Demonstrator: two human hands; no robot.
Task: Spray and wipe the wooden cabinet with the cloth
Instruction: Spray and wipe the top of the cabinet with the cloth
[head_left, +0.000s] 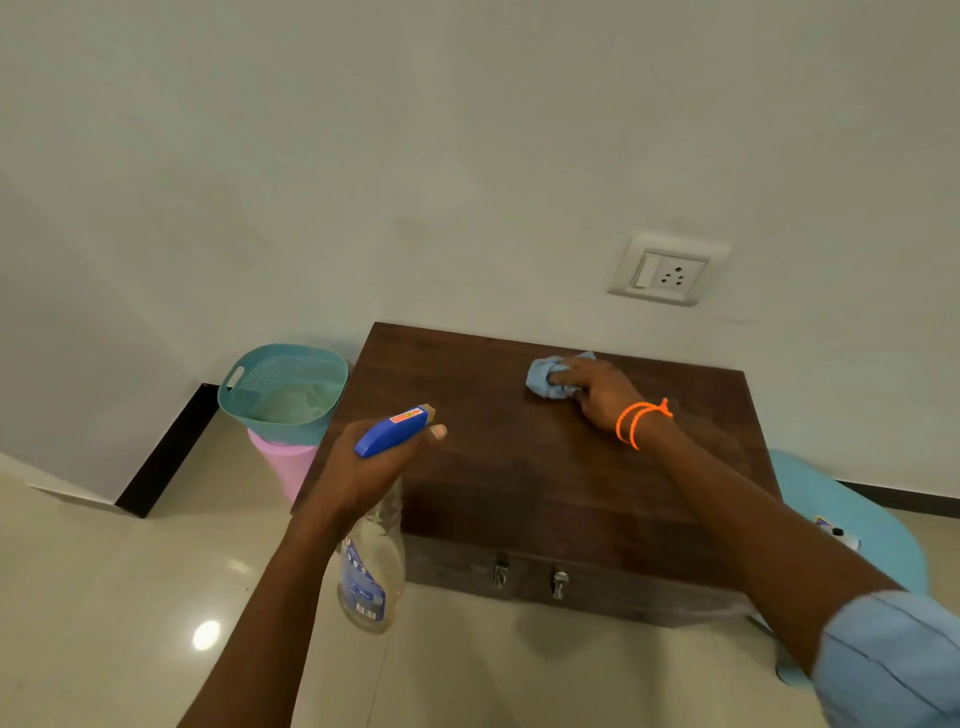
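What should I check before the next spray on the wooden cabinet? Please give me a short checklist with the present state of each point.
1. Spray bottle held firmly in the left hand: ok.
2. Nozzle points over the cabinet top: ok.
3. Cloth ready in the right hand, resting on the top: ok.
4. Liquid remaining in the bottle: cannot tell.
5. Wall socket well above the spray path: ok.
6. Top already wet: cannot tell.

One camera sits on the person's head. It looks forward and down, from close above, at the dark brown wooden cabinet (545, 452) by the white wall (363, 156).
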